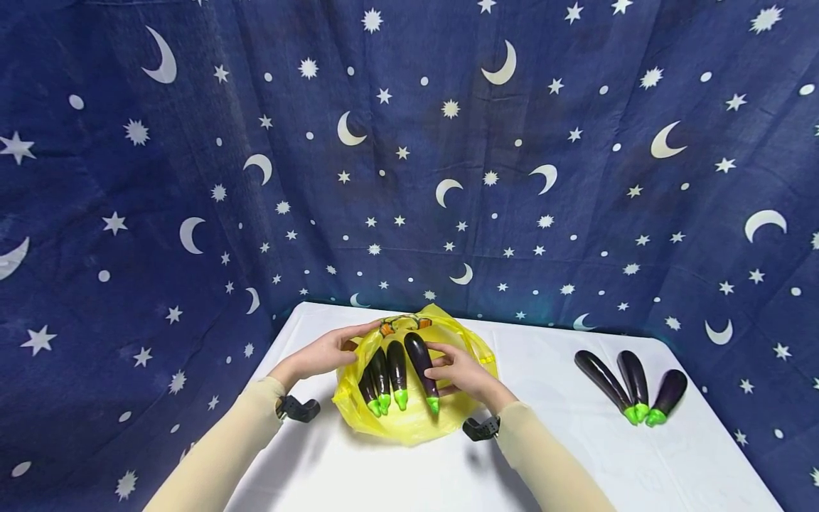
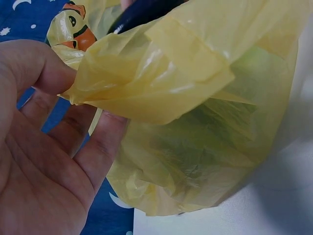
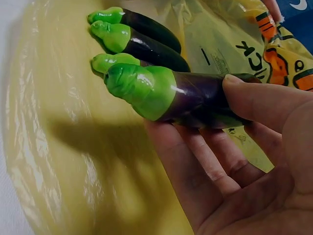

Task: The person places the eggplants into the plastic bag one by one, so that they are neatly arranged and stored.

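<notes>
A yellow plastic bag (image 1: 403,429) lies spread wide at the middle of the white table, its mouth toward me. Three dark purple eggplants (image 1: 397,363) with bright green stem ends lie side by side inside it. My right hand (image 1: 466,370) grips another eggplant (image 3: 195,95) between thumb and fingers, over the bag's inner face, to the right of those three. At the bag's left rim, my left hand (image 2: 54,132) pinches the plastic between thumb and fingers. In the left wrist view the bag wall hides most of what is inside.
Three more eggplants (image 1: 633,380) lie on the right part of the white-covered table (image 1: 537,427), green ends close together. A dark blue cloth (image 1: 409,142) with moons and stars hangs behind and at both sides.
</notes>
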The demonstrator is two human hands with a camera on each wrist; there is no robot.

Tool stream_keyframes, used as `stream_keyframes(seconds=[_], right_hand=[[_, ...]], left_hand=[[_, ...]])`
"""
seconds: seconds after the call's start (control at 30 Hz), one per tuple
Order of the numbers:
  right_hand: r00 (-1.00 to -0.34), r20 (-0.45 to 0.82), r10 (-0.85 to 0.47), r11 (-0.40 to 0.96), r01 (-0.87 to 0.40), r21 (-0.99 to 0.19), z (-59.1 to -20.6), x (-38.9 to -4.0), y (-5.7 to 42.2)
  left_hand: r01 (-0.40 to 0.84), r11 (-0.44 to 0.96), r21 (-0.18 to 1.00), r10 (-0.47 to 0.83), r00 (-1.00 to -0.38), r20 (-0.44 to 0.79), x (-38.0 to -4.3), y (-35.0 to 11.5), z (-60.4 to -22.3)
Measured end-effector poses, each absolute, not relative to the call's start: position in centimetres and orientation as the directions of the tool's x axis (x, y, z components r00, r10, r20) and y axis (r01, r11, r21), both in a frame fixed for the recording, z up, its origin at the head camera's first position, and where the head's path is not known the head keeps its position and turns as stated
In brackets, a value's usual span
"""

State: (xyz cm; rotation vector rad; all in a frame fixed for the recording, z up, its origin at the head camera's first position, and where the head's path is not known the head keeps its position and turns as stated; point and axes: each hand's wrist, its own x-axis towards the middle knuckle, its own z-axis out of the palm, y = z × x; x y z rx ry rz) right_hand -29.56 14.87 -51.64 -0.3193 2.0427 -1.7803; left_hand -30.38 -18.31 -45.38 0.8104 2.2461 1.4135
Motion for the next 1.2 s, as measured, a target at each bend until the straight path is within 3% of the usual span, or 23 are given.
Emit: stream_keyframes(seconds=[0.53,1.2], right_hand=[[-0.952,-0.145,-0.270,0.118,0.117,-0.986,-53.3,-30.9,11.6],[-0.962,-0.221,-0.158,0.144,0.198,-0.969,-54.2,-31.5,9.9]], left_hand=[[0.283,0.321,0.904,0.645,-0.764,0.011,-30.4,-18.2,-45.4],[0.305,0.314,0.899,0.649,-0.760,0.031,-30.6,-18.1,-45.2]])
